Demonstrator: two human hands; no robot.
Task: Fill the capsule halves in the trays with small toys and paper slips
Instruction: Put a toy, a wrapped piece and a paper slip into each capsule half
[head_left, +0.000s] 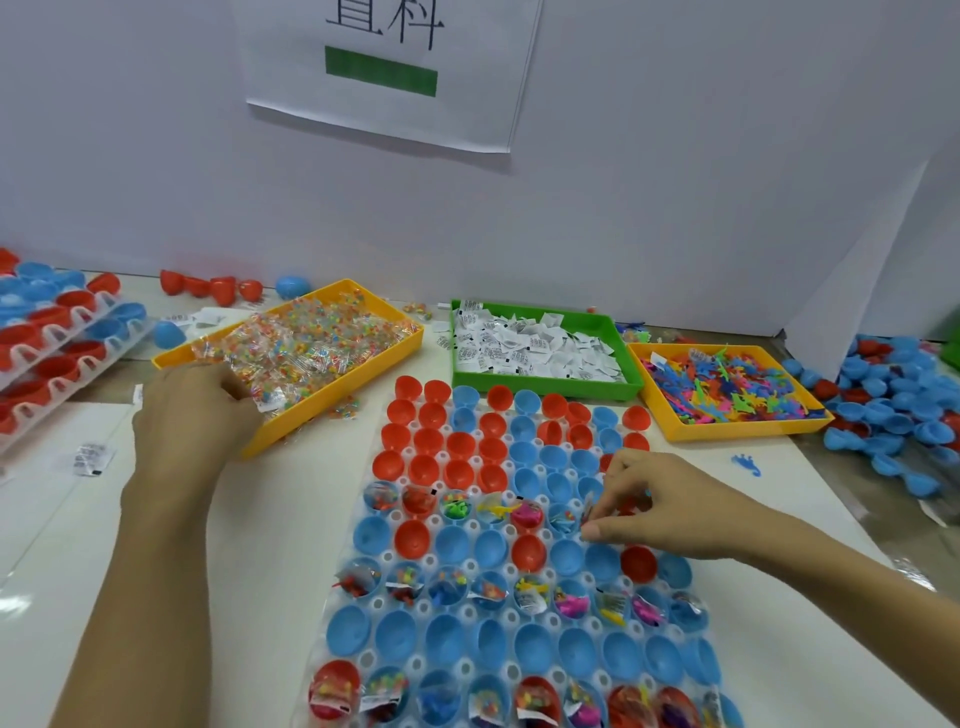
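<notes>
Clearly the right hand (649, 499) pinches a small packet (589, 506) over the capsule tray (363, 613); released off-centre, it lands between cups. The left hand (197, 410) curls into the bead-packet tray (332, 400) and may drag extras onto the desk.

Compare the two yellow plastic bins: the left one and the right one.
The left yellow plastic bin holds clear packets of tiny coloured beads; the right yellow plastic bin holds loose, flat, bright toy figures. The left hand reaches into the left bin; no hand is at the right. Both are shallow rectangular trays.
</notes>
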